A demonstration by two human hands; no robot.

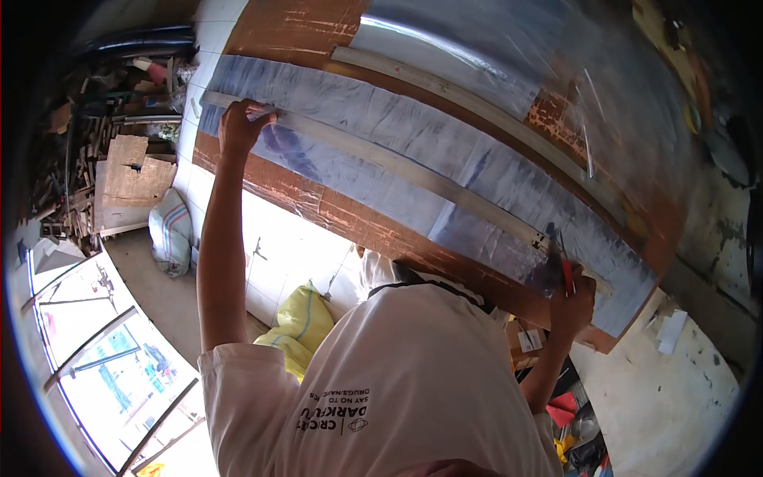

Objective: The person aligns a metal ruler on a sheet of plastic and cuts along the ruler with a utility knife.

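Note:
A long grey marbled sheet (373, 107) lies across the brown worktable. Along its length runs a flat, pale straightedge (381, 157). Near the strip's left end, my left hand (243, 126) grips and presses it against the sheet, fingers curled and thumb stretched along it. Toward the sheet's right end, my right hand (574, 300) is closed around a red-handled tool (567, 274) with a dark, narrow tip. That tip is close to the straightedge's right part; whether it touches the sheet I cannot tell.
Another long strip (445, 89) lies beyond the sheet on the worn brown table (290, 187). Shiny clear film (469, 48) covers the far side. Stacked wood scraps (79, 167) and a white sack (170, 234) stand left. A yellow sack (302, 322) lies below the table's near edge.

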